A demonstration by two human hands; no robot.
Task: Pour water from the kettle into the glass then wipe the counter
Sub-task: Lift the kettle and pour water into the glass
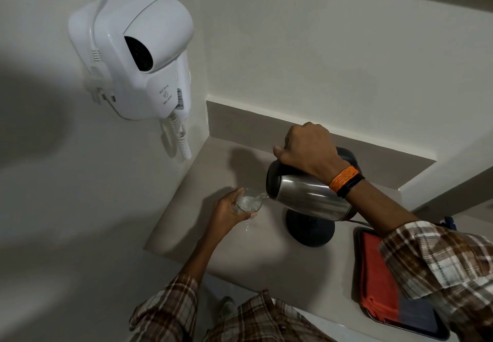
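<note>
A steel kettle (306,194) with a black lid hangs tilted to the left above its round black base (310,231). My right hand (306,149) grips its handle from above. Water runs from the spout into a clear glass (249,203), which stands on the beige counter (240,256). My left hand (226,213) is wrapped around the glass from the left. An orange cloth (376,275) lies folded on a tray at the right.
A white wall-mounted hair dryer (138,56) with a coiled cord hangs on the left wall above the counter's corner. The dark tray (416,325) sits near the counter's front right edge. A raised ledge runs along the back wall.
</note>
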